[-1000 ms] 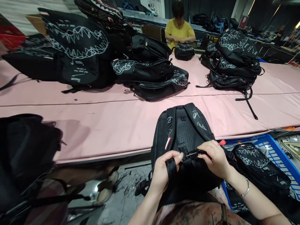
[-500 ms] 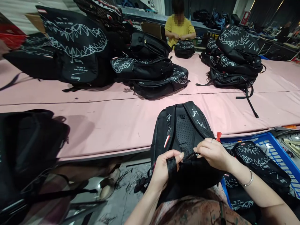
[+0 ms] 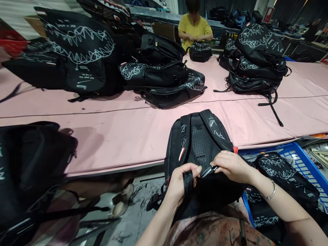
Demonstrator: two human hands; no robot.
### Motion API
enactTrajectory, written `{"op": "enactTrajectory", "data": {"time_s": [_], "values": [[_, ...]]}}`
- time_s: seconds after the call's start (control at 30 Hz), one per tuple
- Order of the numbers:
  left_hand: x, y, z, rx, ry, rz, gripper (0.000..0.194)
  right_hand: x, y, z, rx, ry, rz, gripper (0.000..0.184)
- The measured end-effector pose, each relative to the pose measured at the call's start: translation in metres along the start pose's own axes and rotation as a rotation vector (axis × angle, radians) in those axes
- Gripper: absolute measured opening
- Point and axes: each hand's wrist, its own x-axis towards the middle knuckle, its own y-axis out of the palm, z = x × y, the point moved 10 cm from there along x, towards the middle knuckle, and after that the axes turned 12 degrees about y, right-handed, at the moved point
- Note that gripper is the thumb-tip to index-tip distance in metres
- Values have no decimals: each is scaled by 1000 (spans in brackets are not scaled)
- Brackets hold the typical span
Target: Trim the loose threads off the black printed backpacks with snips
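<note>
A black backpack (image 3: pixel 198 141) leans against the table edge in front of me, its padded back and shoulder straps facing up. My left hand (image 3: pixel 179 181) is closed round a black webbing strap (image 3: pixel 188 182), with thumb and finger pinched at its end. My right hand (image 3: pixel 229 167) grips small metal thread snips (image 3: pixel 208 170). Their blades point left, close to my left fingertips, over the lower part of the back panel. What exactly lies between the blades is too small to tell. A red tag (image 3: pixel 235 149) shows just beyond my right hand.
Printed black backpacks lie piled on the pink table (image 3: pixel 123 136), in a left heap (image 3: pixel 87 51) and a right stack (image 3: pixel 256 65). A blue crate (image 3: pixel 304 167) at my right holds more. Another dark bag (image 3: pixel 33 147) is near left. Across the table a person (image 3: pixel 196 29) handles a bag.
The snips have turned slightly, so their blades show brighter beside my left fingertips. Both hands stay almost in place; the view has shifted a little.
</note>
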Motion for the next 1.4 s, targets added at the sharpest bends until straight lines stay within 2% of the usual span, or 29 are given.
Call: {"op": "enactTrajectory", "data": {"time_s": [0.2,0.3,0.4,0.47,0.53,0.6,0.67,0.7,0.73,0.77,0.9,1.03,1.1,1.17,1.27,1.33,1.4], "values": [[1,1,0,4,5,-11,38,0,2,-3,-60,40,-13,14],[2,3,2,-15,2,-7,38,-2,1,-2,9,33,-51,17],[3,0,3,-91,26,-43,35,-6,-7,-11,303,106,-146,15],[4,-4,-1,-138,81,-86,30,-11,-11,-32,600,280,-246,14],[5,-8,-8,-171,162,-113,23,-17,4,-52,911,478,-271,24],[5,-8,-22,-124,280,-94,17,-16,34,-51,1166,586,-115,36],[4,-7,-36,-29,396,-50,11,-11,64,-34,1301,602,129,41],[3,-6,-40,21,428,-29,11,-9,75,-27,1329,604,212,42],[2,-6,-39,53,427,-26,11,-7,82,-23,1341,614,242,42],[2,-9,-35,53,393,-41,13,-5,85,-24,1348,639,221,43],[-5,-16,-13,-78,241,-110,37,1,81,-39,1320,752,-34,51],[-11,-22,-10,-63,204,-189,30,3,81,-33,1227,732,-63,48],[-10,-23,-8,-85,165,-209,31,0,74,-29,1168,679,-99,36],[-7,-21,-10,-119,160,-184,31,-6,54,-29,1028,607,-203,25],[-6,-19,-14,-88,180,-150,30,-17,14,-23,619,455,-379,17],[-6,-17,-16,-29,188,-126,30,-19,-3,-13,388,320,-414,16],[-5,-15,-18,26,189,-104,31,-18,-7,-4,258,208,-378,18]]}}
